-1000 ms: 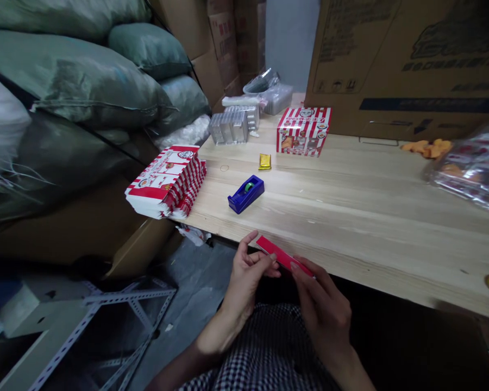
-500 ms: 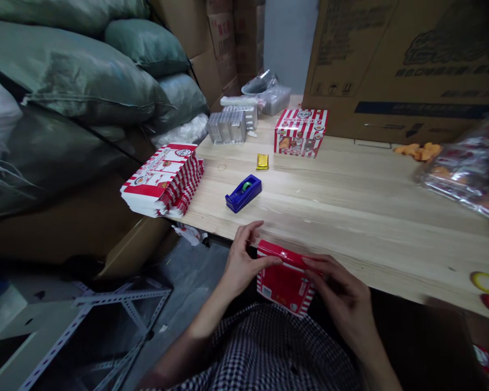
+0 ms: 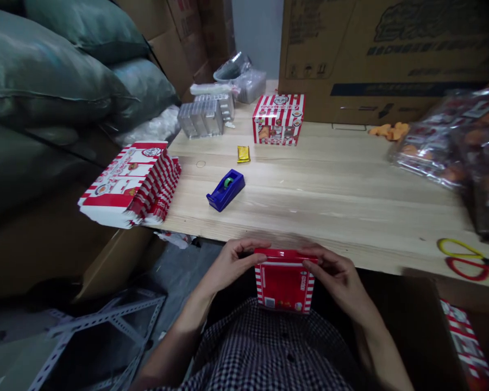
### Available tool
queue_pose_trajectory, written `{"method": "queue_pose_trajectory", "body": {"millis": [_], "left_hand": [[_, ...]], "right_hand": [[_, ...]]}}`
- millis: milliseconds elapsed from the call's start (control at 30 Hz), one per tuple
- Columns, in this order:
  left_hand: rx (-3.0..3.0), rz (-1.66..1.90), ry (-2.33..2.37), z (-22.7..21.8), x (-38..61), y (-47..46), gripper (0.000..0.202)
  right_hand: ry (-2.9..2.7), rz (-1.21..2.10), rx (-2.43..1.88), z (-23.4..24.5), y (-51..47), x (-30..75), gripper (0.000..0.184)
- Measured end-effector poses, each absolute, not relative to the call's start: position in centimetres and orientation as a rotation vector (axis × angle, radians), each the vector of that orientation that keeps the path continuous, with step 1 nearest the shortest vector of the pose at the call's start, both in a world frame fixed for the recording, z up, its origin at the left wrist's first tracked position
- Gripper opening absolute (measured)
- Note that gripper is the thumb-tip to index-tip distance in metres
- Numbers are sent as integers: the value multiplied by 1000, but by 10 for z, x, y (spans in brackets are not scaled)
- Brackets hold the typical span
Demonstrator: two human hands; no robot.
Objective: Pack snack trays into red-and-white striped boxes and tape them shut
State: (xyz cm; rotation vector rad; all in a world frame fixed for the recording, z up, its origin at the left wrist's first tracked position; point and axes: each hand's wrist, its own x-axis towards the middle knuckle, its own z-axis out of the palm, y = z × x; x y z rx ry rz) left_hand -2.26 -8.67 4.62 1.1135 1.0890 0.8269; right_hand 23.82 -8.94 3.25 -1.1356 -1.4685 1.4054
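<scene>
My left hand (image 3: 228, 260) and my right hand (image 3: 334, 274) both grip a red-and-white striped carton (image 3: 284, 282), held upright in front of my lap just below the wooden table's front edge (image 3: 309, 217). The fingers of each hand pinch its top corners. A stack of flat striped cartons (image 3: 126, 182) lies at the table's left end. One made-up striped box (image 3: 279, 119) stands at the back. Between them sit a blue tape dispenser (image 3: 225, 190) and a small gold packet (image 3: 243, 153).
Clear plastic trays (image 3: 206, 114) and bagged items stand at the back left. Snack bags (image 3: 452, 141) lie at the right, loose orange pieces (image 3: 389, 130) behind them. Scissors with yellow and red handles (image 3: 466, 259) lie near the right front edge. Large cardboard boxes and green sacks surround the table.
The flat red piece held edge-on has been opened out and turned upright between both hands. The view has shifted right, which brings the scissors into sight.
</scene>
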Motion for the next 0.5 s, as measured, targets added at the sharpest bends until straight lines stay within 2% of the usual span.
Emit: {"method": "queue_pose_trajectory", "body": {"millis": [67, 167, 500], "left_hand": [[1182, 834, 1132, 48, -21, -88, 30], [1249, 862, 1147, 45, -15, -89, 25], [946, 752, 937, 29, -11, -87, 37]], "right_hand": [[-1712, 1311, -1074, 42, -91, 236, 36], [-1970, 1201, -1000, 47, -92, 231, 39], [-1914, 1231, -1027, 27, -92, 234, 34]]}}
